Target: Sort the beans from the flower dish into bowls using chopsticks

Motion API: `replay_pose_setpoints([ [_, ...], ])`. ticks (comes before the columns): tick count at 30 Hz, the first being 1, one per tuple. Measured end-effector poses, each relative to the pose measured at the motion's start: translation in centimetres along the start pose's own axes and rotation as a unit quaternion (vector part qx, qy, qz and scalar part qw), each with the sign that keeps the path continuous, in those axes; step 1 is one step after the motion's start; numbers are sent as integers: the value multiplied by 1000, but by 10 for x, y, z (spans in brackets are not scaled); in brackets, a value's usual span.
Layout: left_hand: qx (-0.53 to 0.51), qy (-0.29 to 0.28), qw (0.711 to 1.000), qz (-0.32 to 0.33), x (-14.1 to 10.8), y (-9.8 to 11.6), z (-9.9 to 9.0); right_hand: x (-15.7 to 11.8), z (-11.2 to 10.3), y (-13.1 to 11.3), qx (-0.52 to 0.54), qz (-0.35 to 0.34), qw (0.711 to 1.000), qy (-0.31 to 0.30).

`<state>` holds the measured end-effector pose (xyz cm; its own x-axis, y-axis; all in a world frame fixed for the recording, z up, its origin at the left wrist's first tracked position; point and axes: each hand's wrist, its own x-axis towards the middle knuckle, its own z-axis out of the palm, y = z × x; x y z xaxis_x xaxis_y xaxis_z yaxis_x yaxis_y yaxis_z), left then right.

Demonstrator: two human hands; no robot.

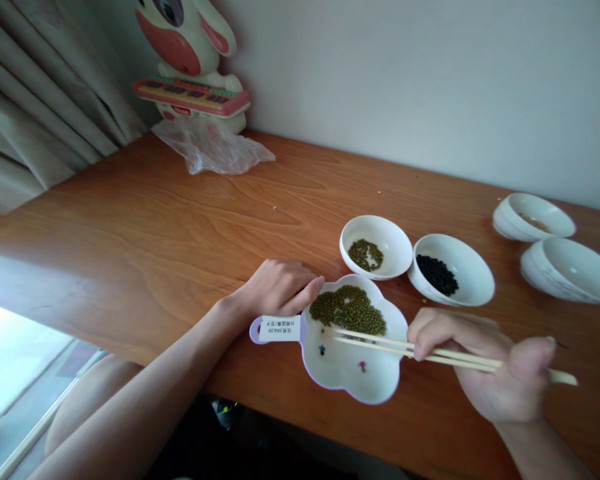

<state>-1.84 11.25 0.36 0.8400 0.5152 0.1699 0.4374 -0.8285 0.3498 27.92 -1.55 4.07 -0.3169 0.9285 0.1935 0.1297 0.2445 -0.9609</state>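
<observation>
A white flower-shaped dish (340, 377) with a lilac rim and labelled handle sits near the table's front edge. Green mung beans (353, 310) fill its far half. Two tiny items, one dark blue (322, 349) and one pink-and-green (363, 366), lie in its near half. My left hand (283, 288) is curled at the dish's left rim beside the handle, some fingertips hidden. My right hand (473, 353) is closed around a pair of wooden chopsticks (380, 341). Their tips are close together inside the dish, at the beans' near edge; whether they pinch anything is too small to tell.
Behind the dish stand a white bowl of mung beans (395, 243) and a bowl of black beans (473, 277). Two more white bowls, one behind (510, 223) and one in front (545, 270), are at the right. A plastic bag (220, 150) and a toy keyboard (195, 97) lie far left.
</observation>
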Motion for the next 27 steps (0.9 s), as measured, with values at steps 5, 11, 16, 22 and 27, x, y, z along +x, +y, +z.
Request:
replay_pose_setpoints([
  [5, 0, -4, 1000, 2, 0, 0, 0, 1, 2, -1, 6, -9, 1000, 6],
  [11, -1, -1, 1000, 2, 0, 0, 0, 1, 2, 0, 5, -10, 1000, 10],
  [16, -7, 8, 1000, 5, 0, 0, 0, 0, 0, 5, 14, -27, 1000, 2],
  [22, -6, -5, 1000, -7, 0, 1, -1, -5, -3, 2, 33, -29, 997, 60],
  [27, -11, 3, 1000, -2, 0, 0, 0, -13, -20, 3, -18, -74, 972, 221],
])
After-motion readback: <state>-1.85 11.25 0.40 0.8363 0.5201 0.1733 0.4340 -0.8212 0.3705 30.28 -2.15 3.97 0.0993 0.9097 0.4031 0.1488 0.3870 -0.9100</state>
